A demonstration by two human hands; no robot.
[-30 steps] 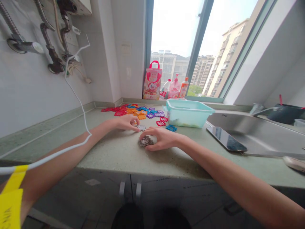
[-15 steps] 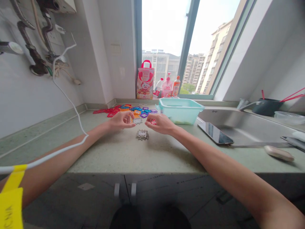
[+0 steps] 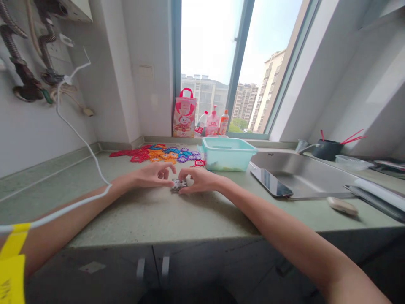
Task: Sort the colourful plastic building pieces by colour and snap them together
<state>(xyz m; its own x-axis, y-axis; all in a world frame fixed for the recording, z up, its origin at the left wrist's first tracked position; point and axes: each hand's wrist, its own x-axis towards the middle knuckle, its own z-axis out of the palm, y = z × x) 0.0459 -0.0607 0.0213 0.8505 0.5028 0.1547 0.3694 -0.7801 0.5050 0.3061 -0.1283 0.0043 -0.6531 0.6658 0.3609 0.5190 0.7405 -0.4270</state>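
Grey, notched-edge square tiles [image 3: 179, 184] sit close together low over the countertop, between my two hands; how many overlap there I cannot tell. My right hand [image 3: 201, 179] is curled round their right side, thumb at the near edge and fingers at the far edge. On the left, my left hand [image 3: 155, 174] has its thumb tip at the tiles' left edge. Its index finger arches above, apart from the thumb, and the other fingers are bent. Just behind my right hand lies a red notched tile [image 3: 199, 163]. Farther back spreads a pile of red, orange, blue and purple tiles [image 3: 160, 156].
A mint-green plastic tub [image 3: 226, 156] stands behind my right hand. Right of it are a phone [image 3: 271, 183], a steel sink [image 3: 303, 171] and a small pale oval object [image 3: 342, 206]. Bottles [image 3: 213, 122] and a pink bag [image 3: 184, 118] line the windowsill. A white cable [image 3: 84, 141] crosses my left arm.
The grey tile from my left hand is now down with the other grey one. My right hand has come onto the grey tiles, and my left thumb and index have parted. The view has shifted.
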